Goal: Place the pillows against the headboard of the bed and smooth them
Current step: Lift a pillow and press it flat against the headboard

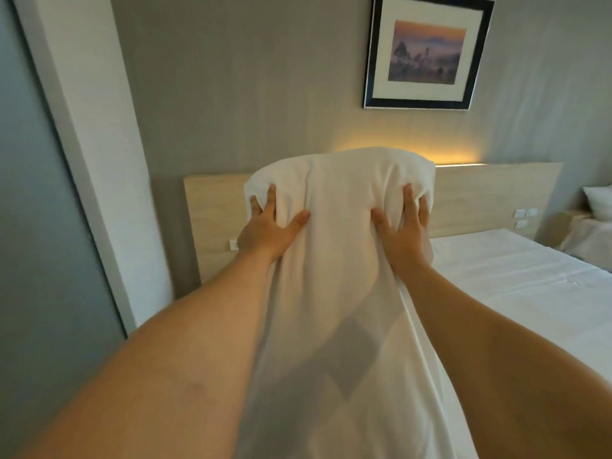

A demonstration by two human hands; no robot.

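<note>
Forearms: both stretched forward from the near edge, bare, one on each side of the hanging cloth.
Pillowcase tail: loose white fabric draped down between the arms toward the camera, slack and blurred.
Pillow [337, 193]: held up in the air, stuffed end upward, not yet resting on anything; wrinkled where squeezed.
Left hand [268, 230]: grip closed on the pillow's left side, fingers dug into the cloth, thumb pressed on the near face.
Right hand [404, 230]: grip closed on the pillow's right side, fingers spread upward, thumb inward.
Bed [516, 279]: white sheet to the right and below, flat apart from a few creases, well under the pillow.
Headboard [496, 193]: pale wood panel beyond the pillow, partly hidden by it, with a warm light strip along its top.
Second pillow [599, 200]: small white shape at the far right edge, seemingly on another bed.
Framed picture [427, 51]: on the far wall above.
Risk: filling likely to slide down into the slack case if lowered carelessly, leaving a lumpy pillow slumped away from the headboard; trailing tail likely to fold underneath and crease.
</note>
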